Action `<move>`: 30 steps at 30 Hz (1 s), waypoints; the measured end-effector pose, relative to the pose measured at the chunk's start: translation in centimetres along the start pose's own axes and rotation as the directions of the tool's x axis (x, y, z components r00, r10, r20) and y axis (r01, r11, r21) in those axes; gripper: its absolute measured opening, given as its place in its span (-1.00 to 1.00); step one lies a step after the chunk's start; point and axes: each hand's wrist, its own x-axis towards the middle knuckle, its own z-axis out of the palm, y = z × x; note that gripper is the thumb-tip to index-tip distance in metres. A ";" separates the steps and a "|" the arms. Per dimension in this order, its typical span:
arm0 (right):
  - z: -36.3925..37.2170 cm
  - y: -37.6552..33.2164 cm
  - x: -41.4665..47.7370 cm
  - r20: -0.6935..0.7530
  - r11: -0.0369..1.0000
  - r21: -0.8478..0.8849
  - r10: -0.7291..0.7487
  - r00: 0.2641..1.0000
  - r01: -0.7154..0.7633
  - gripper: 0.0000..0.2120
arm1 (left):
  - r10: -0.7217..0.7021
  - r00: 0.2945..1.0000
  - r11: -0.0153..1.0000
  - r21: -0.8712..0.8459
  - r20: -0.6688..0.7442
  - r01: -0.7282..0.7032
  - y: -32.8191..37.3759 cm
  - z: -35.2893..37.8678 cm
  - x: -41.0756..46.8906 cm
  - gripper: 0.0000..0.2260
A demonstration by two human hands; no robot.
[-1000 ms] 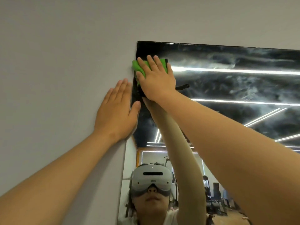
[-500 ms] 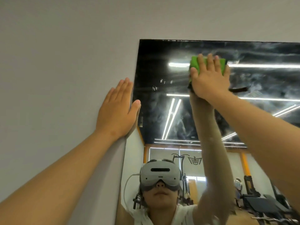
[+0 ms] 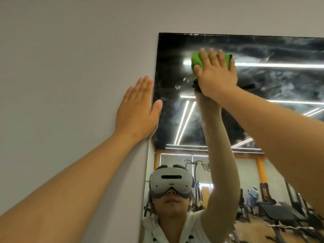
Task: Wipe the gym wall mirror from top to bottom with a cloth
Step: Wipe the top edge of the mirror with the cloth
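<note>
Green cloth (image 3: 197, 60) under flat right hand (image 3: 216, 75) on mirror (image 3: 280, 81).

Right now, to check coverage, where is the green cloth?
Head view: the green cloth is pressed flat under the right hand, near the upper left corner of the mirror.
</note>
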 end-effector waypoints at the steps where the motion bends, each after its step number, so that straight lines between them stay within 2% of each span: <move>1: -0.4 1.4 0.0 0.003 0.999 -0.016 0.049 0.999 -0.049 -0.47 | -0.001 1.000 1.000 0.003 0.000 0.001 0.0 0.1 -0.1 -0.36; 3: -0.7 2.5 -0.7 0.006 0.996 -0.040 0.077 0.997 -0.077 -0.47 | -0.005 1.000 1.000 0.007 -0.002 0.005 0.0 0.1 0.0 -0.41; 6: 0.3 -0.3 -2.4 -0.021 1.000 -0.007 0.015 1.000 -0.015 -0.47 | -0.014 1.000 1.000 0.003 0.003 0.014 0.1 0.0 0.1 -0.45; 12: 1.7 -5.7 -2.5 -0.030 0.994 -0.022 -0.112 0.993 0.111 -0.48 | 0.013 0.999 1.000 0.014 0.036 -0.013 -0.1 -0.4 -1.0 -0.37; 17: 1.0 -3.5 -1.0 -0.017 0.976 0.024 -0.218 0.976 0.218 -0.52 | 0.012 1.000 1.000 0.009 0.017 -0.012 -0.2 -0.4 -0.9 -0.34; 20: 0.8 -1.8 -0.8 -0.100 0.964 0.105 -0.233 0.967 0.244 -0.58 | 0.017 1.000 1.000 0.007 0.005 -0.017 -0.3 -0.3 -1.1 -0.30; 25: 1.4 0.6 -3.6 -0.205 0.943 0.207 -0.219 0.954 0.261 -0.67 | 0.011 1.000 1.000 0.001 0.001 -0.011 -0.4 -0.2 -1.2 -0.38; 30: 2.2 -0.8 -8.3 -0.256 0.873 0.278 -0.335 0.907 0.401 -0.70 | 0.021 1.000 1.000 -0.011 -0.005 -0.021 -0.4 0.0 -1.3 -0.39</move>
